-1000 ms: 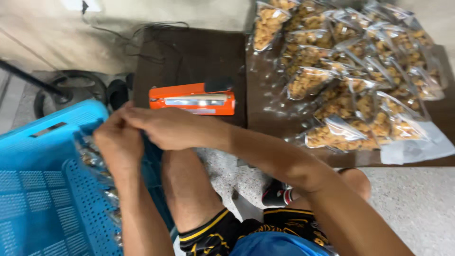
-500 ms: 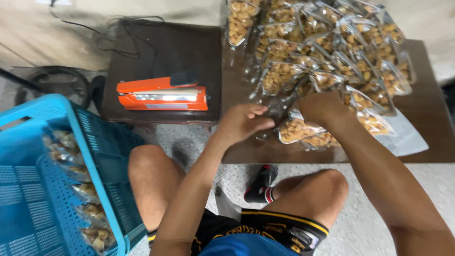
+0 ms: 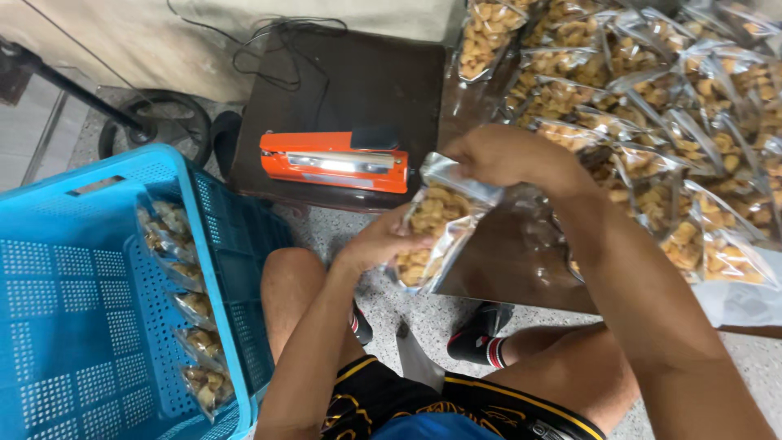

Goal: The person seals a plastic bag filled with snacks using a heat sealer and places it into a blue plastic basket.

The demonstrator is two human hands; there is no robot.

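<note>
Left hand: raised in front of the body, palm turned inward, fingers curled and closed on the lower left side of the held object, thumb on its near face. Left forearm runs up from the lower centre, elbow bent, passing over the left knee.

Right hand: higher than the left and to its right, knuckles up, fingers bent down and pinched closed on the upper edge. Right forearm slants in from the lower right corner, wrist slightly flexed downward. Both hands are bare and stand just apart, one below the grip, one above.
</note>
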